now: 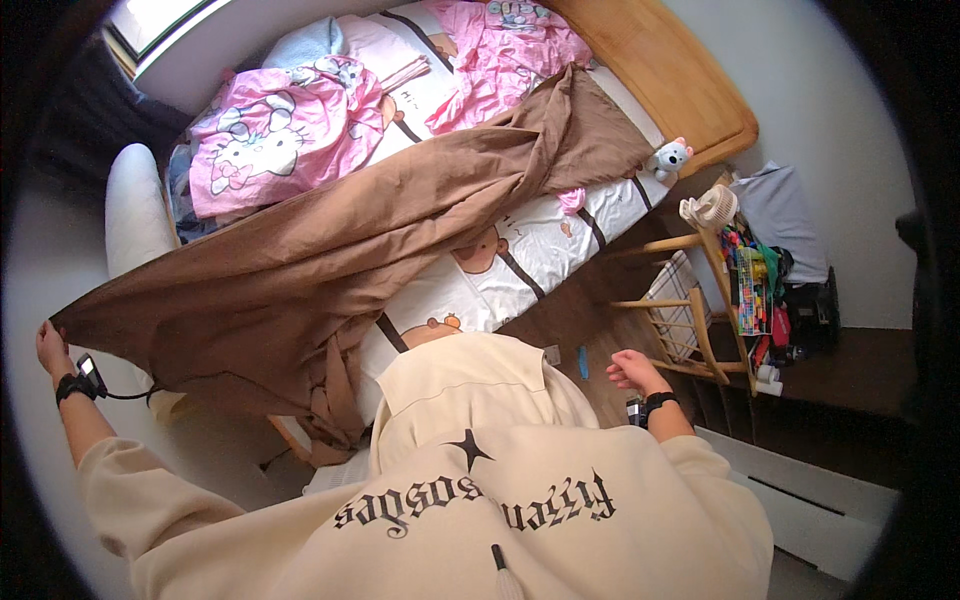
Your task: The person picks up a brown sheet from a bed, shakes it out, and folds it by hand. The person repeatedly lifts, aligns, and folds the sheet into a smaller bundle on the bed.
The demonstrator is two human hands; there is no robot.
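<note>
At the far left, my left hand (52, 349) grips a corner of a brown fabric sheet (300, 225) and pulls it taut. The sheet stretches diagonally across the bed, and its far end lies twisted and bunched near the headboard. Its near edge hangs in folds over the bed's side. Below it shows a white bed sheet (577, 225) printed with cartoon bears and dark stripes. My right hand (632, 370) is held to the right of my body, above the floor beside the bed. Its fingers are loosely curled, with nothing seen in them.
Pink cartoon-print bedding (277, 142) and another pink pile (502, 67) lie on the bed's far side. A small plush toy (669, 159) rests by the wooden headboard (660, 75). To the right stand a wooden chair (697, 322) and a white fan (711, 207). A white padded form (137, 202) rises at left.
</note>
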